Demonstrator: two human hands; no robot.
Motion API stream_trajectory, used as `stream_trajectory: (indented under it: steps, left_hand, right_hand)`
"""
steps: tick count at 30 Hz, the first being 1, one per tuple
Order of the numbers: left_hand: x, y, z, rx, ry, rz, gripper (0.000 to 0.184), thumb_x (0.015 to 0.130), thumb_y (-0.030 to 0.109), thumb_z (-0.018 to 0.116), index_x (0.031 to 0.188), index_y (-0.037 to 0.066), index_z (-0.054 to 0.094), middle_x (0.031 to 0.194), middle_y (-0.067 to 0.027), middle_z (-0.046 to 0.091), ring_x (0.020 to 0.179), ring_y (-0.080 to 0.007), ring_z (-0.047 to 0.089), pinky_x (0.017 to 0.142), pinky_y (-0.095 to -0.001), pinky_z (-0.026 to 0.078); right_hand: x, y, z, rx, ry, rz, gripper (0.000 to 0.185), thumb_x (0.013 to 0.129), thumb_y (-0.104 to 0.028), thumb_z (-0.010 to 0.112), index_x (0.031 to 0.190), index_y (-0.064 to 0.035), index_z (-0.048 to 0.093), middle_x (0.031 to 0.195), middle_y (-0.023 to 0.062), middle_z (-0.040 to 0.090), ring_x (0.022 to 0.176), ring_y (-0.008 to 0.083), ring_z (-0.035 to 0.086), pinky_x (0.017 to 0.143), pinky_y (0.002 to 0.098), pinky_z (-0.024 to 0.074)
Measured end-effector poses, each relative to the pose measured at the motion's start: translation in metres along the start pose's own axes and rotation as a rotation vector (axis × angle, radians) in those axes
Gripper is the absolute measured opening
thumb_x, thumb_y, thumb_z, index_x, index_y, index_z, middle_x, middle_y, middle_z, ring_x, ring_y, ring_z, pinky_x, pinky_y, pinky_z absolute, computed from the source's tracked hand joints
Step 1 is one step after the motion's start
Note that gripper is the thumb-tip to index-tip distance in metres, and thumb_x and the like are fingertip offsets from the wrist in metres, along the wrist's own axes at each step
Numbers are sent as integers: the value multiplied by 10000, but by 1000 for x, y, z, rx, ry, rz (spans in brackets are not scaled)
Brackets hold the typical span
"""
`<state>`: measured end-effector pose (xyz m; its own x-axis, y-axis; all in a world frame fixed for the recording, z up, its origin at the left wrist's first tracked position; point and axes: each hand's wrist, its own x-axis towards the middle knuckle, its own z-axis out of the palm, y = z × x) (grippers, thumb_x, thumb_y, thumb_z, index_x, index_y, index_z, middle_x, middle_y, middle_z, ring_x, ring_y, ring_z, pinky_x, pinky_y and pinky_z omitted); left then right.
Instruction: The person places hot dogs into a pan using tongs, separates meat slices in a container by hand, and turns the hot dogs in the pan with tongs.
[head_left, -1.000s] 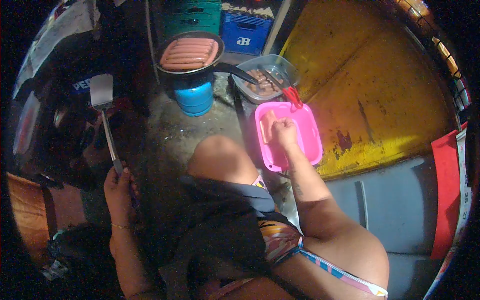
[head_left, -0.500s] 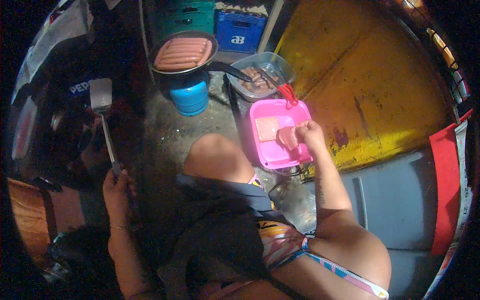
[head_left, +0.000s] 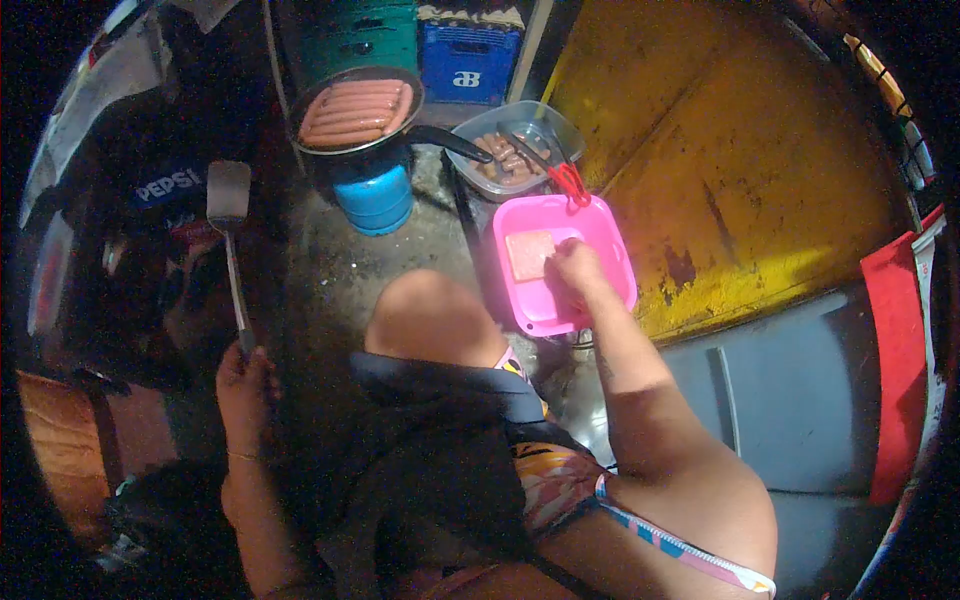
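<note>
Yellow, stained paneling (head_left: 760,170) fills the upper right. Hands well apart: left of centre, the left hand (head_left: 248,378) wraps a spatula (head_left: 232,245); right of centre, the right hand (head_left: 576,268) is at a pink slice (head_left: 529,257) inside a pink tub (head_left: 590,222), its grip unclear. Sausages (head_left: 355,110) lie upper left.

Bright pink tub (head_left: 608,245), paler pink slice (head_left: 527,257)
The spatula (head_left: 229,192) is silvery, the sausages (head_left: 357,108) pink, the pan handle (head_left: 450,140) black, the tank (head_left: 373,200) blue. The blue crate (head_left: 465,62) has white letters; the yellow-brown panel (head_left: 730,160) has dark patches.
</note>
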<state>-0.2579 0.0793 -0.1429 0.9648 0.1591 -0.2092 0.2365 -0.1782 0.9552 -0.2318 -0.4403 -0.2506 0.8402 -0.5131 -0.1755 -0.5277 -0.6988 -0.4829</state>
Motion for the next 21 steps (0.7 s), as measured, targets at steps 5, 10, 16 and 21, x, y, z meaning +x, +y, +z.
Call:
stream_trajectory:
  steps: [5,10,16,21]
  left_hand:
    - [-5,4,-1,46,17,21,125,913,148,563,1006,67,543,721,8,536,548,-67,483,453,-221,410]
    - [-7,1,-5,80,55,20,137,914,149,564,1014,58,542,716,6,536,550,-72,487,460,-225,415]
    - [-5,0,-8,77,77,5,172,915,147,566,1054,50,544,709,7,537,550,-74,489,459,-225,410]
    - [-2,5,-4,85,61,17,167,916,146,567,1051,51,542,707,11,535,547,-68,483,452,-219,400]
  right_hand:
    - [47,3,47,-79,81,105,380,779,-260,602,1076,-25,631,1068,227,635,1036,337,609,916,406,458]
    - [54,-15,43,-183,119,78,338,788,-252,579,1068,-76,646,1056,227,631,1016,338,610,901,412,468]
    - [16,-54,37,-416,45,-159,334,799,-253,587,1091,-92,594,1094,186,579,1033,351,573,899,427,466]
    - [-3,-46,54,-482,12,-235,485,793,-238,601,1237,-107,457,1268,178,465,1175,385,468,947,535,401]
